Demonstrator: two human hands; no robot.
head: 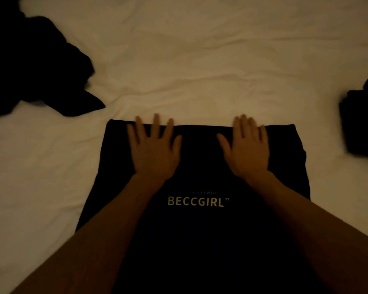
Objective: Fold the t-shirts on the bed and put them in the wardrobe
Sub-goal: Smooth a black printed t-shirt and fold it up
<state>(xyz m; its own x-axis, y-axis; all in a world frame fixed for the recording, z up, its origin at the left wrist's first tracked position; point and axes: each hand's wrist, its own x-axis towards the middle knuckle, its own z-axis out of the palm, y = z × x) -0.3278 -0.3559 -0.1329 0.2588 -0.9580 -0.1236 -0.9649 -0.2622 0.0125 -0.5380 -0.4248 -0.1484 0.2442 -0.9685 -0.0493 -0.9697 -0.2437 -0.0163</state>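
One black t-shirt [200, 209] printed "BECCGIRL" lies flat on the bed [200, 60], with the left hand [154, 147] and right hand [248, 149] pressing its far edge, fingers straight and spread, gripping nothing. A crumpled dark garment [30, 71] lies far left, a folded dark pile [361, 117] at right.

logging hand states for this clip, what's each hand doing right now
Left hand: open, fingers spread flat, pressing on the black t-shirt.
Right hand: open, fingers straight, pressing flat on the same t-shirt.

Dim, warm light falls on a bed [189, 60] covered by a wrinkled white sheet.
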